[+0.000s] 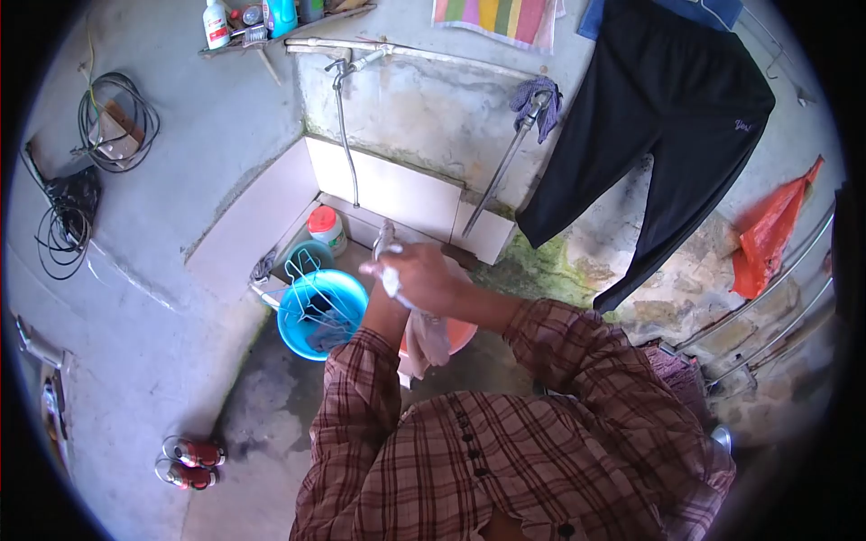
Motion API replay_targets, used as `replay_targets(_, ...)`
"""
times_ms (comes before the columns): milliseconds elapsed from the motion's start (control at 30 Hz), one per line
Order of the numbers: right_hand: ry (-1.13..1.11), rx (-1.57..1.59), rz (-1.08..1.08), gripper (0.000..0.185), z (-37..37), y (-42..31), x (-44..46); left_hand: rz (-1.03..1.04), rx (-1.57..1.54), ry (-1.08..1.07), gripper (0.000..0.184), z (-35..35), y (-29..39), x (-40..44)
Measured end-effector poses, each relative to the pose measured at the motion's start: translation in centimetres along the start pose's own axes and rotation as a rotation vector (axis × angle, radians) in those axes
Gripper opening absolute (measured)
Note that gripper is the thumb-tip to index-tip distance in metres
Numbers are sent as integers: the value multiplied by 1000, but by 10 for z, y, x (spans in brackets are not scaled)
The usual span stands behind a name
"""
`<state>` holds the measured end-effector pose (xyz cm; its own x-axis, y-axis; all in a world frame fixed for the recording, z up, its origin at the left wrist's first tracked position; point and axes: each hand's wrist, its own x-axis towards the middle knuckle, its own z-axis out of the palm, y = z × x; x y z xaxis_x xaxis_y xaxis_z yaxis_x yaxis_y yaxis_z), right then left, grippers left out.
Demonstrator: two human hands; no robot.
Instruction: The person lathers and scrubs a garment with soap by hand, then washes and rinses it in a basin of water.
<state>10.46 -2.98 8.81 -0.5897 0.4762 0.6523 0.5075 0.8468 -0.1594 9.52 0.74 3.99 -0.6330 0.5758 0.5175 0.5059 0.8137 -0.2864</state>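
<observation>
My right hand [426, 275] is closed over a wet, pale pinkish cloth [427, 343], which hangs down between my forearms. White suds show on the fingers. My left hand [388, 296] is beneath and beside the right one; only its wrist area shows clearly, and its fingers are hidden. A greyish end of material [387, 236] sticks up above the hands. Behind the cloth is a pink-orange basin [463, 335], partly covered by my right arm and the cloth.
Left of my hands are a blue basin [287, 330] with wire hangers and dark cloth, a green bucket [316, 252] and a red-lidded container [330, 229]. A hose [348, 149] hangs from a tap. Black trousers [672, 117] hang at right; two red flasks [198, 453] stand lower left.
</observation>
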Motion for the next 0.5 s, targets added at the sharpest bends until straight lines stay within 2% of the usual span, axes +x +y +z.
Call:
replay_targets(67, 35, 2, 73, 16, 6, 18, 4, 136, -676, -310, 32, 0, -2, -2)
replay_targets(133, 90, 17, 207, 15, 28, 69, 7, 370, -1155, -401, 32, 37, 4, 7)
replay_targets(200, 114, -63, 208, 14, 25, 81, 12, 615, -1627, -488, 33, 83, 9, 16)
replay_targets(233, 126, -105, 206, 13, 23, 84, 14, 680, -1890, -581, 33, 93, 7, 18)
replay_targets(300, 192, 128, 138, 18, 23, 64, 8, 592, -2358, -868, 34, 93, 6, 21)
replay_targets(333, 219, 248, 102, 22, 23, 48, 5, 546, -2468, -954, 34, 92, 7, 24)
replay_targets(367, 101, 174, 95, 20, 15, 22, 2, 511, -2530, -1012, 35, 92, 6, 27)
replay_targets(400, -16, 101, 90, 20, 4, -1, 1, 534, -2505, -985, 35, 93, 3, 27)
replay_targets(433, 5, 0, 19, 22, -1, -7, 3, 585, -2453, -927, 35, 93, 1, 30)
replay_targets(500, 136, 59, 21, 25, 12, 12, 4, 722, -2319, -768, 36, 91, -2, 31)
